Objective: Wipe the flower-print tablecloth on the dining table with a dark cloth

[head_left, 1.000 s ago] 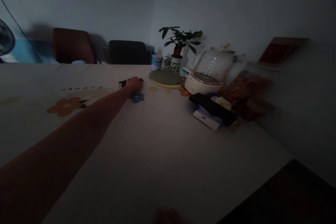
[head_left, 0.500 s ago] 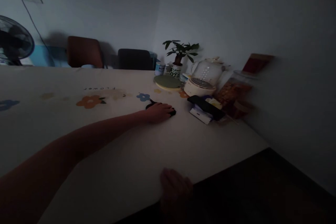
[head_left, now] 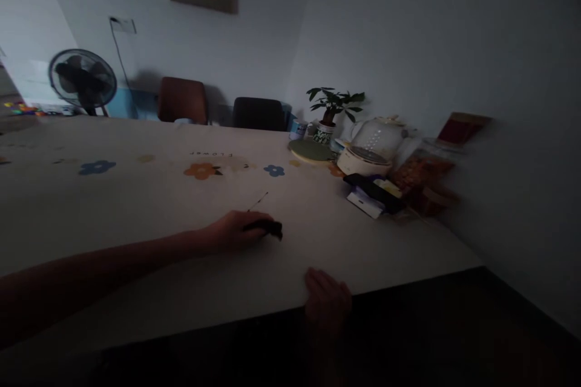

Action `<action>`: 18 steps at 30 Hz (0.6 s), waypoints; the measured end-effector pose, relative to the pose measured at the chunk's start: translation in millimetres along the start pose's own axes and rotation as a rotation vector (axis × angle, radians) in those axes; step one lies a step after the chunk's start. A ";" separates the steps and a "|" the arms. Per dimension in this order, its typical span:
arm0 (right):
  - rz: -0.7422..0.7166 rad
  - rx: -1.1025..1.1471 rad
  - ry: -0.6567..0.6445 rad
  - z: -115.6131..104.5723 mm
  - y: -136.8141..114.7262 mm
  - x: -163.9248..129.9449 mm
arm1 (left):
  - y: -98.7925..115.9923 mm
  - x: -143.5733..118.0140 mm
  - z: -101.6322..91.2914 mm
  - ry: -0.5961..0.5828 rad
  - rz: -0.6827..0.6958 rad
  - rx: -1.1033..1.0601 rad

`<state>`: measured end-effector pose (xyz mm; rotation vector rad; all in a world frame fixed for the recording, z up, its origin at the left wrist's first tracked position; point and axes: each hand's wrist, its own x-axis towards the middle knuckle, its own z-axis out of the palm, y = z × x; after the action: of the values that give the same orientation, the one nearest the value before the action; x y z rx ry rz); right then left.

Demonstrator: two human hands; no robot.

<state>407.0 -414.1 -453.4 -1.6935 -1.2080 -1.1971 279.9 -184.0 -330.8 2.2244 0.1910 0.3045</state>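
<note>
So, the left hand (head_left: 236,231) curls its fingers round a black thing (head_left: 267,228), whose far end pokes out beyond the fingertips; what it is, the dim light hides. Both are low over the table (head_left: 136,205), toward its near edge, on the near side of a blue flower print (head_left: 274,170). A thin dark strand (head_left: 259,200) slants away just behind the knuckles; where it begins is hidden. The right hand (head_left: 327,302) is at the table's edge, apart from the left, its fingers close together; I cannot tell whether it grips anything.

Farther out to the right, a black slab (head_left: 372,191) lies tilted across a white box (head_left: 364,202), near a jar (head_left: 422,169) with orange-brown contents. Behind them are a kettle (head_left: 374,139), a green disc (head_left: 311,150), a can (head_left: 298,129) and a potted plant (head_left: 333,104). Beyond the table's far edge are a dark chair (head_left: 258,113), a brown chair (head_left: 182,100) and a fan (head_left: 82,77).
</note>
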 end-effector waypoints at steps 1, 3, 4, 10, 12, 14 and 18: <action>0.018 -0.004 -0.007 0.4 -1.1 -0.3 | 6.2 0.9 -6.7 0.053 -0.083 -0.088; 0.055 -0.004 -0.019 0.6 -3.9 -0.4 | 14.8 5.6 -20.2 0.148 -0.215 -0.244; 0.069 0.002 -0.030 0.4 -5.1 -0.4 | 15.9 8.5 -26.7 0.174 -0.269 -0.283; 0.111 -0.002 -0.071 -0.8 -5.2 -0.6 | -25.7 10.8 -64.7 0.256 -0.431 0.042; 0.105 -0.010 -0.056 -0.1 -3.9 -0.3 | -43.0 5.3 -75.0 0.336 -0.423 0.157; 0.103 -0.016 -0.046 0.8 -2.8 0.6 | -53.1 -0.6 -78.2 0.385 -0.385 0.255; 0.085 -0.008 -0.062 2.0 -0.1 0.2 | -51.7 -6.2 -55.1 0.131 -0.208 0.524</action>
<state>407.5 -412.2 -453.8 -1.7820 -1.1571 -1.1069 256.7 -112.3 -339.2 2.6706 0.6299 0.3116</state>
